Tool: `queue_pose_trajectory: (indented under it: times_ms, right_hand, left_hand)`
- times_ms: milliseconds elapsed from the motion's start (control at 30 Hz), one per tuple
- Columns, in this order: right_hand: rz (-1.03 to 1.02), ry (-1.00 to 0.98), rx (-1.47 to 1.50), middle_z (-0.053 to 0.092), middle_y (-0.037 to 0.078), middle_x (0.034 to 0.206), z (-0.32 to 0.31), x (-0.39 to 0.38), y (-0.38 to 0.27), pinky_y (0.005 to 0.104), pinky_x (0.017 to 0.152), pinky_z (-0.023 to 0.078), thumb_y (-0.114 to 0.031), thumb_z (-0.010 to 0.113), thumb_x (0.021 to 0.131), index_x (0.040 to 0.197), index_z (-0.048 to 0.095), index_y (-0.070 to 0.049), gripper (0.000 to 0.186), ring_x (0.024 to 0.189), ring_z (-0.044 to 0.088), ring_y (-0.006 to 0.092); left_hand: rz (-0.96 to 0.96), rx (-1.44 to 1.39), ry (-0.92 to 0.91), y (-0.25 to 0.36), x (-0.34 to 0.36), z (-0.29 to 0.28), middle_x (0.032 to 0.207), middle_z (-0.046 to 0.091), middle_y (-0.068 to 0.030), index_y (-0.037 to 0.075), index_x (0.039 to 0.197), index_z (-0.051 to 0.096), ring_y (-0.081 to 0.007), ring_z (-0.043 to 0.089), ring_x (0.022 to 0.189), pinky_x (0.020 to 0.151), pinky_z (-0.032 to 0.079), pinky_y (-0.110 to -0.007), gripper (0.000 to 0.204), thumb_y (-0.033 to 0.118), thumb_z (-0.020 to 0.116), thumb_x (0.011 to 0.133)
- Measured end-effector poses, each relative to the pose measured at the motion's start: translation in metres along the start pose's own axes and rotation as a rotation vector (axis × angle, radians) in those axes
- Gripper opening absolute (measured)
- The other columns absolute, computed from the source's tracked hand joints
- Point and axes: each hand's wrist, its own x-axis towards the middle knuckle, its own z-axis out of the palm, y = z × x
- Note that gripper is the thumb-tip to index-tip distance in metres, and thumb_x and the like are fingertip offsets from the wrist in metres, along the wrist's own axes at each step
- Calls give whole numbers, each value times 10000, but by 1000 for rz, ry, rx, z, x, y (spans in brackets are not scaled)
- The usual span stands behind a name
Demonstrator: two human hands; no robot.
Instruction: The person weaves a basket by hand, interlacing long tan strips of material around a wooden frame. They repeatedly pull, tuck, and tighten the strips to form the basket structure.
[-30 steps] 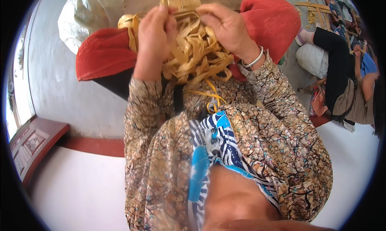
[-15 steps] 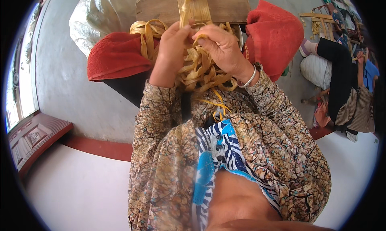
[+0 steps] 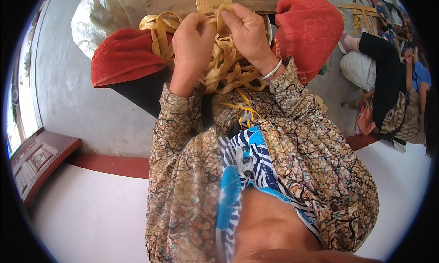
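Golden-tan flat strips [image 3: 233,75]: single length held between two hands

Surface/room: smooth grey floor [image 3: 96,121]; red-brown band [image 3: 112,165] crosses it, with a white surface [image 3: 91,203] nearer. Carved dark-red wooden panel [image 3: 43,160] at far left edge of view. On the right, another person [image 3: 380,57] in black trousers, a white sack [image 3: 359,70] beside the legs.

Surroundings: loose strips lie heaped beyond the wearer's lap, between a left red towel [image 3: 125,57] and a right red towel [image 3: 308,34]. Some strips hang over the left towel. Wooden board [image 3: 171,2] on the far side; translucent plastic bag [image 3: 103,22] far left. Both hands block part of the heap.

Hands: left hand [image 3: 194,43] curled around the held strip [image 3: 222,11]; its fingertips mostly hidden. Right hand [image 3: 249,34], silver bracelet [image 3: 273,70] at wrist, pinches the same strip between thumb and index finger.

Change vs. 0.5 s earlier: right hand now farther out, closer to the board; the bunched length that stood upright above the left hand no longer shows there.
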Motion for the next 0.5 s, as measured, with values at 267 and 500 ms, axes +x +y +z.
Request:
queue_pose_trajectory:
  times_ms: [267, 500]
  right_hand:
    - [254, 182, 445, 641, 7, 742, 7, 12, 11, 196, 545, 490, -90, 639, 906, 918, 660, 1, 94, 632, 584, 46]
    - [357, 21, 343, 629, -6, 727, 0, 4, 16, 190, 565, 479, -131, 636, 919, 959, 666, 6, 145, 612, 563, 49]
  left_hand:
    - [243, -79, 24, -8, -3, 9, 790, 597, -111, 24, 925, 586, -267, 594, 739, 675, 480, -348, 136, 84, 656, 825]
    - [426, 46, 37, -7, 3, 6, 795, 600, -137, 33, 893, 588, -328, 595, 761, 664, 478, -387, 106, 90, 653, 832]
